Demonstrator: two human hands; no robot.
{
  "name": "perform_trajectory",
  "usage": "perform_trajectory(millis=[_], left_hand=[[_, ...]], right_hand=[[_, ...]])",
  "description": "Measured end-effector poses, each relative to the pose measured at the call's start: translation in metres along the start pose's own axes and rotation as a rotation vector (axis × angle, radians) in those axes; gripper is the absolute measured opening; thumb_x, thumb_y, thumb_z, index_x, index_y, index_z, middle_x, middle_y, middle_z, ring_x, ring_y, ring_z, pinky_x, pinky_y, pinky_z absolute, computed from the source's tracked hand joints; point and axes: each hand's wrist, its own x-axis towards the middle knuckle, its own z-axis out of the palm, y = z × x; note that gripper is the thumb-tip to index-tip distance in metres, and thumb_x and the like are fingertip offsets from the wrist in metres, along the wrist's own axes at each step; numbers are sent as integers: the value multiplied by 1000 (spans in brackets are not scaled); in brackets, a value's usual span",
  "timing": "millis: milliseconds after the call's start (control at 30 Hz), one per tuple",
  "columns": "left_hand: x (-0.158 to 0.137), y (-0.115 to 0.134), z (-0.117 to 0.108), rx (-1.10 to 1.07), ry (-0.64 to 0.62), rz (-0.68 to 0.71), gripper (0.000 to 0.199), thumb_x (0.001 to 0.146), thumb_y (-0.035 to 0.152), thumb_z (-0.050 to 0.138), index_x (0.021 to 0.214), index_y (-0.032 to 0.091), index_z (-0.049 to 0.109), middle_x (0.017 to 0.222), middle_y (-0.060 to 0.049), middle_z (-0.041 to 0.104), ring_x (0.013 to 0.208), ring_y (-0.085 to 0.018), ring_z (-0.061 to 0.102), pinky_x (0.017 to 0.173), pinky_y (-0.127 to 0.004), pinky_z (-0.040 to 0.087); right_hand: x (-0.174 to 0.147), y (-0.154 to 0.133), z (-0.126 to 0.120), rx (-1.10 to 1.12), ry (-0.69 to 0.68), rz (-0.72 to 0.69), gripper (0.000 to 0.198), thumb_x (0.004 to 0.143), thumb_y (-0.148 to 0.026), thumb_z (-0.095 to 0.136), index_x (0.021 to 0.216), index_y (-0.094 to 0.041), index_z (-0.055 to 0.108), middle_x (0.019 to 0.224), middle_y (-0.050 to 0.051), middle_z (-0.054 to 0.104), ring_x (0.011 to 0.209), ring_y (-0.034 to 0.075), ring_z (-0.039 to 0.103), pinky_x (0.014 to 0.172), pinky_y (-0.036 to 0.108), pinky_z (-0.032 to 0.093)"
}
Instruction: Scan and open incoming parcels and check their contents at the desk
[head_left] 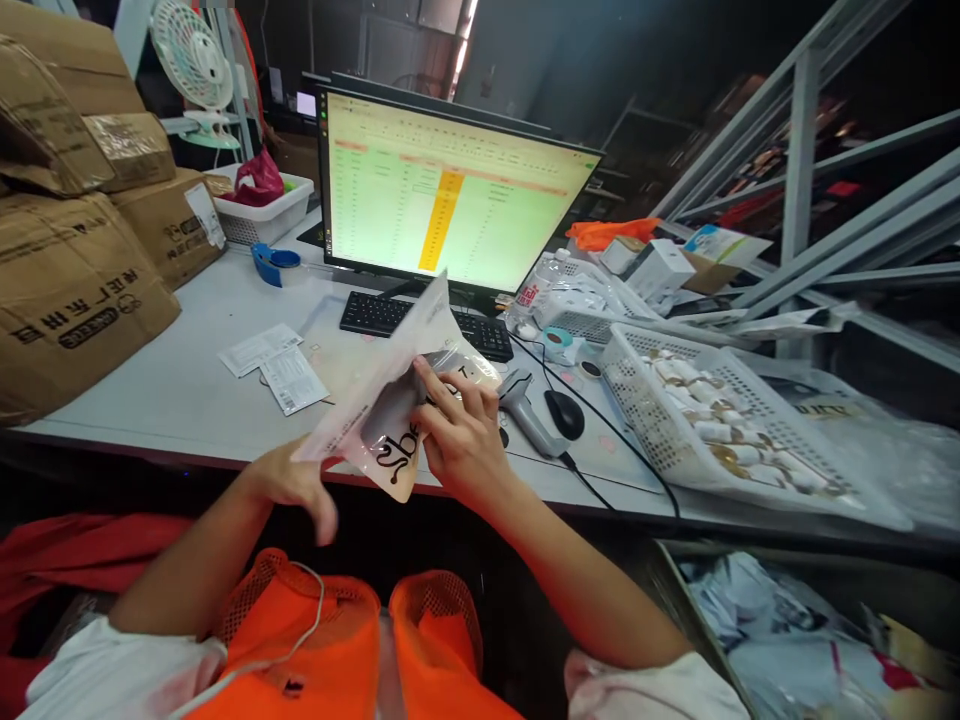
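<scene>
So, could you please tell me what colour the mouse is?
The mouse is black, seen in the head view.

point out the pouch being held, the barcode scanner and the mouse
pouch (pixel 390 400), head view, middle of its face
barcode scanner (pixel 525 405), head view, on its handle
mouse (pixel 564 413), head view, top of its shell

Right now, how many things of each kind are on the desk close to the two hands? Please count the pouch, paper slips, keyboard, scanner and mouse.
Pouch, held by left hand and right hand: 1
Paper slips: 2
Keyboard: 1
Handheld scanner: 1
Mouse: 1
Total: 6
</scene>
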Motion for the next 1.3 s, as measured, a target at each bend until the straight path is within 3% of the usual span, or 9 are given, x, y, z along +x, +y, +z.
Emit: perform_trajectory(millis=[133,233,367,467,600,767,967,1100,1300], left_hand=[[7,-11,31,-90,471,71,58,78,41,87,131,24,71,133,-9,71,133,-33,61,117,-48,51],[24,-5,39,-293,694,126,48,80,38,87,123,22,74,138,-8,69,134,-30,61,119,-45,48],[33,9,26,-297,678,139,51,76,37,90,121,19,75,137,-10,69,133,-31,61,119,-45,48],[31,15,18,-207,733,223,51,75,40,90,119,20,75,136,-9,70,132,-30,62,118,-43,49],[30,15,15,-119,706,315,44,79,37,88,119,21,76,132,-7,72,132,-27,62,119,-39,48],[30,13,16,-43,694,324,46,80,39,87,119,19,75,128,-8,73,130,-28,63,119,-41,48],[33,16,16,-78,634,295,46,78,39,88,119,21,77,130,-9,72,131,-30,63,119,-43,48],[38,15,15,-122,681,262,50,74,41,91,117,19,77,127,-10,74,126,-32,66,115,-46,52],[49,0,-3,120,706,180,49,79,48,86,114,15,79,120,-12,76,114,-32,71,104,-42,57]], right_hand=[[1,-10,2,-6,-17,11,10,93,-15,57,89,-22,62,163,7,44,131,31,53,107,48,33],[-5,-14,2,85,11,-37,13,95,-16,56,99,-24,67,158,8,51,143,29,48,114,48,30],[-18,-9,-5,202,31,-66,31,91,-14,58,115,-30,68,154,5,56,147,28,46,123,55,26],[-27,3,-11,332,133,24,33,88,-11,57,113,-30,70,153,4,57,145,31,49,120,58,34],[-25,23,-14,608,234,423,30,97,-27,61,127,-26,66,146,11,61,137,32,56,112,55,48],[-9,35,-12,1241,-51,830,56,89,-55,75,131,-22,61,104,7,76,84,21,73,74,37,65],[-2,32,-8,1422,-129,859,34,82,-46,84,85,-17,66,68,1,67,57,16,68,45,24,52],[-5,29,-4,1407,-104,864,33,81,-45,85,85,-16,68,69,1,68,56,16,69,45,24,53],[-17,44,-1,1268,-184,862,38,83,-52,81,93,-17,69,74,4,72,64,20,73,51,28,57]])
